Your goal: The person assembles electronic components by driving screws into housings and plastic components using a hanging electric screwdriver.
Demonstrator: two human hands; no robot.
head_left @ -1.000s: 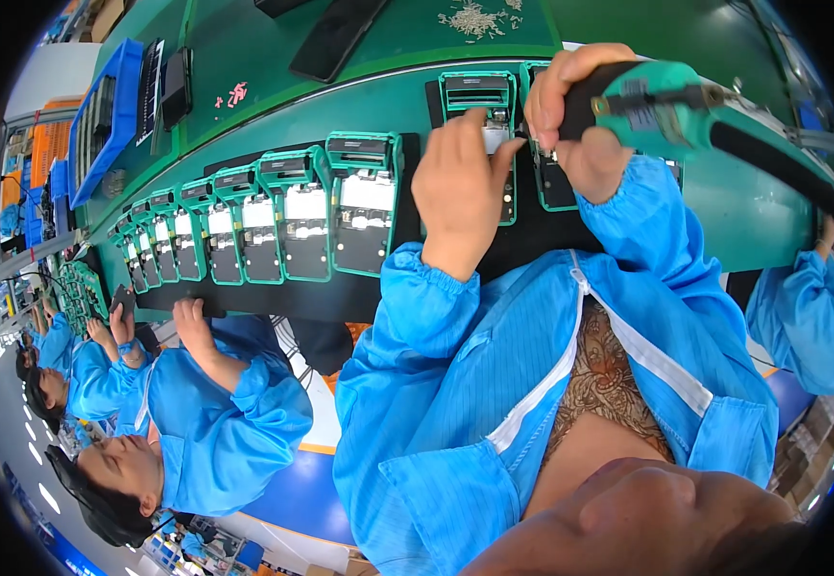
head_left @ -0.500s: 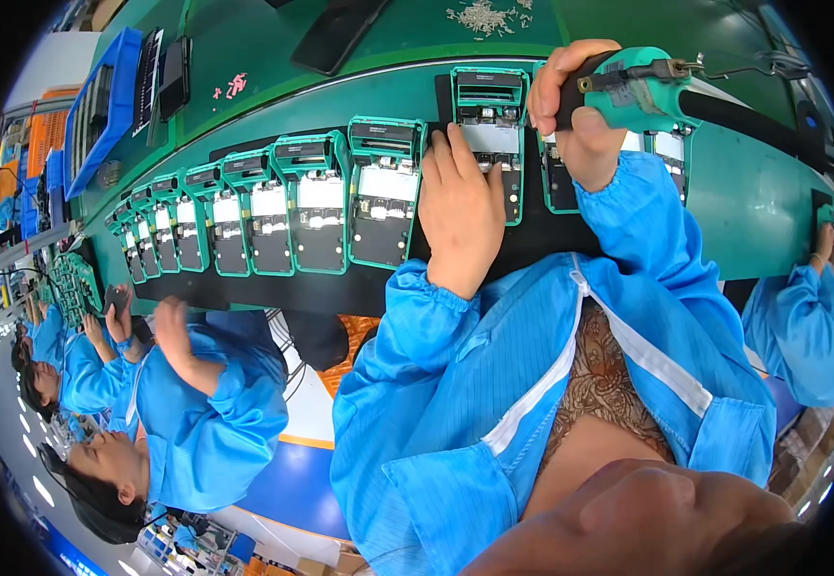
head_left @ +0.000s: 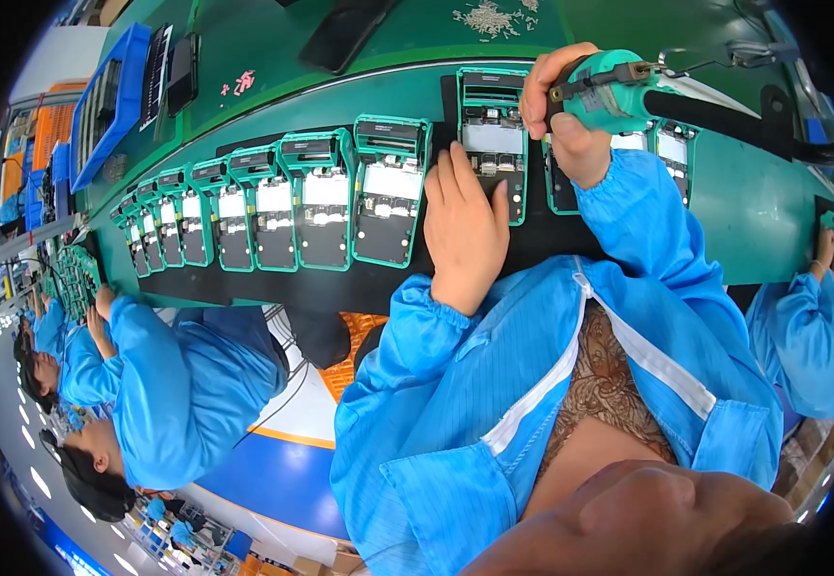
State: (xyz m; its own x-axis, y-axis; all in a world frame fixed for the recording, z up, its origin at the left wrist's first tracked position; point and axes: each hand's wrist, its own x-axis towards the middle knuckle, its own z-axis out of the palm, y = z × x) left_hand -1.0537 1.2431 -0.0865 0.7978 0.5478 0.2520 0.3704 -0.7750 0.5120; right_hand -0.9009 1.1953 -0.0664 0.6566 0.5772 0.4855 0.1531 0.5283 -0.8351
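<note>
My right hand [head_left: 570, 115] is wrapped round a green and black electric screwdriver [head_left: 614, 93], held over the bench with a hanger and black cord at its upper end. The tool's tip is hidden behind the hand. Flat beside a green-framed device housing [head_left: 492, 134] lies my left hand [head_left: 465, 211], its fingers stretched out along the left edge of that housing. Circuit boards and a white panel show inside it. Another housing [head_left: 563, 178] is partly covered by my right hand and sleeve.
Several similar open housings [head_left: 388, 192] stand in a row to the left on a black mat [head_left: 321, 284]. Beyond them are a pile of small screws [head_left: 494, 19], a black phone-like slab [head_left: 345, 36], pink bits [head_left: 243, 83] and a blue tray [head_left: 109, 106]. A co-worker [head_left: 186, 374] sits at left.
The screwdriver and my right hand have shifted slightly left. My left hand has edged down and stays flat. The co-worker on the left has lowered a raised hand toward the bench.
</note>
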